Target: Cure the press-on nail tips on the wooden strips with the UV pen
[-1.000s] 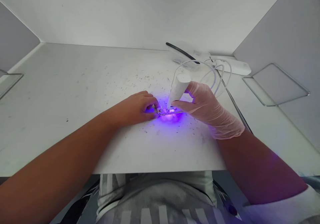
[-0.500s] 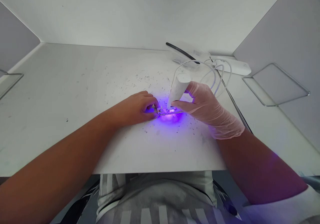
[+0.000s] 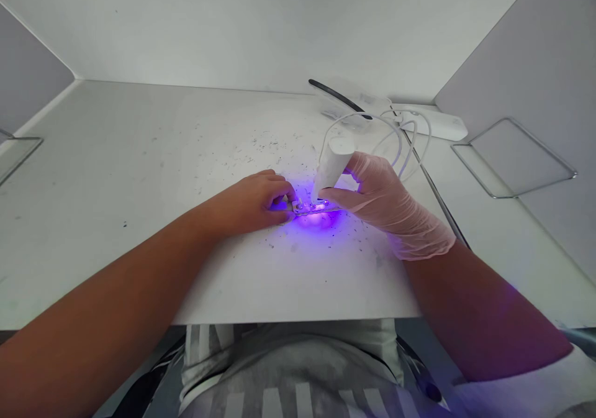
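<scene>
A white UV lamp [image 3: 334, 163] with a cord is gripped in my right hand [image 3: 379, 188], which wears a thin translucent glove. The lamp tilts down and throws violet light onto a small, thin strip-like piece [image 3: 310, 208] low over the table. My bare left hand [image 3: 261, 202] pinches the left end of that piece between thumb and fingers. Glare hides the details of the piece, and I cannot tell exactly what it is. The fingertips of my right hand are partly hidden behind the lamp.
Dark specks lie scattered over the white table [image 3: 116, 157]. At the back right are a black curved strip [image 3: 339, 98], clear plastic packaging, a white power strip [image 3: 435, 124] and looped white cord. Wire frames [image 3: 514, 157] stick out from the side walls.
</scene>
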